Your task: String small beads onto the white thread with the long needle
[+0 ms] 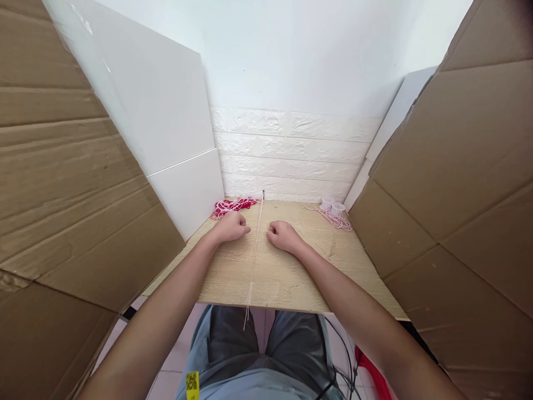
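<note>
1. String (254, 253), thin and whitish pink, runs over the worktop (295, 289) from far edge to near edge, between the two hands; whether it rests on the surface or hangs just above it, I cannot tell.
2. Its long axis points away from the person, slanting a little, so that the far end sits further to the right than the near end; it looks straight and narrow along the worktop.
3. Its far end meets a small dark hook (263, 194) at the worktop's far edge; its near end splits into two loose tails, which hang past the worktop's near edge, above the person's lap.
4. Left hand (231, 226), over the far half of the worktop, has its fingers curled in narrow, thumb side towards the string; right hand (285, 235), across from it, is curled likewise; whether either pinches a fine strand, I cannot tell.
5. At the worktop's far left corner lies a red and pink cord tangle (234, 206); at its far right, a pale pink bundle (336, 220) lies beside two clear cups (337, 209).
6. Below the worktop's near edge, to the left, a yellow tag (192, 383) bears a black square code; the mark beneath it is too cut off to read.
</note>
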A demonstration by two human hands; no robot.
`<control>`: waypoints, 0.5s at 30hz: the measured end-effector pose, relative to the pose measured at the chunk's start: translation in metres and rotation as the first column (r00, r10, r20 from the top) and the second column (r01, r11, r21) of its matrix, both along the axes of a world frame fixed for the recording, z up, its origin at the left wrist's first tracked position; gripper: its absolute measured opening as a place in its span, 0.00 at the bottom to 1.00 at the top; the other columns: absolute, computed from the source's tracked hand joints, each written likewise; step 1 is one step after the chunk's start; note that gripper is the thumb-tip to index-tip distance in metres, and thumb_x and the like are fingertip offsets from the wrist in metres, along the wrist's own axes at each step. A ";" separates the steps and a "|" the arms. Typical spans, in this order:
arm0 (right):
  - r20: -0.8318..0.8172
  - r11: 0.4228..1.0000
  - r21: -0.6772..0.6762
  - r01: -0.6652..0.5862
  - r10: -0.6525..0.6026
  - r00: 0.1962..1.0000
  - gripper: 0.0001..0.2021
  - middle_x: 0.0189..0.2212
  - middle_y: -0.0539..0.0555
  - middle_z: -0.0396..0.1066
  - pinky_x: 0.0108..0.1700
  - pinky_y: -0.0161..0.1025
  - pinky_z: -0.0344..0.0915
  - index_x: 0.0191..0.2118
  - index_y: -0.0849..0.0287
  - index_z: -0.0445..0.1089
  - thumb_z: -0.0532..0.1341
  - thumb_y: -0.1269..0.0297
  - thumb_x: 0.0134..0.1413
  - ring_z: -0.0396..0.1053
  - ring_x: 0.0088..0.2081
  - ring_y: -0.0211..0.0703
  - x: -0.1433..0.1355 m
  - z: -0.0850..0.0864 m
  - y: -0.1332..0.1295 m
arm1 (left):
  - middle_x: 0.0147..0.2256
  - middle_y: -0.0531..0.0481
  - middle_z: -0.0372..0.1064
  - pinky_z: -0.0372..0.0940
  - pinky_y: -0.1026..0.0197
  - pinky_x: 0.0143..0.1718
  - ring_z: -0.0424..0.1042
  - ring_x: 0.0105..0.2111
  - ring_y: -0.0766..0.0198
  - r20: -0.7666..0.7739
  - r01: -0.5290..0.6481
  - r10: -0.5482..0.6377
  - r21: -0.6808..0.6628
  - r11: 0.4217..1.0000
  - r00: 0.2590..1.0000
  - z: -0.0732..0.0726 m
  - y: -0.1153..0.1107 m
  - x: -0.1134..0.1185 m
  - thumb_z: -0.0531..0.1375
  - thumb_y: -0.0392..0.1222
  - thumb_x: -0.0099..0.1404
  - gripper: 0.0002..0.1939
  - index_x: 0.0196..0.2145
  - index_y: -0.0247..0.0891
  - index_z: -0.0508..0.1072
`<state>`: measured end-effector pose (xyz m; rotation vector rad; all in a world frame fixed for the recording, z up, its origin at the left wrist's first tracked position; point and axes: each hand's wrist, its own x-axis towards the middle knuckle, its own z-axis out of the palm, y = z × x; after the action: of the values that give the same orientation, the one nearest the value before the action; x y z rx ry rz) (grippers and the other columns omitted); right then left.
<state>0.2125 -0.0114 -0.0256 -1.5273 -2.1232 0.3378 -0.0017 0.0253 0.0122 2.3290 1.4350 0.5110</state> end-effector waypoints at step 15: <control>-0.162 0.993 0.118 -0.022 0.042 0.986 0.04 0.27 0.51 0.69 0.34 0.34 0.55 0.31 0.59 0.69 0.58 0.68 0.52 0.64 0.31 0.38 0.014 0.010 -0.006 | 0.18 0.52 0.62 0.48 0.61 0.23 0.61 0.22 0.64 0.013 -0.038 0.038 -0.029 0.999 0.999 0.007 -0.004 -0.005 0.55 0.49 0.57 0.16 0.17 0.38 0.67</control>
<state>0.2270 -0.0178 -0.0157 -1.3535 -2.0047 0.3339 -0.0062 0.0216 0.0197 2.2763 1.4733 0.5120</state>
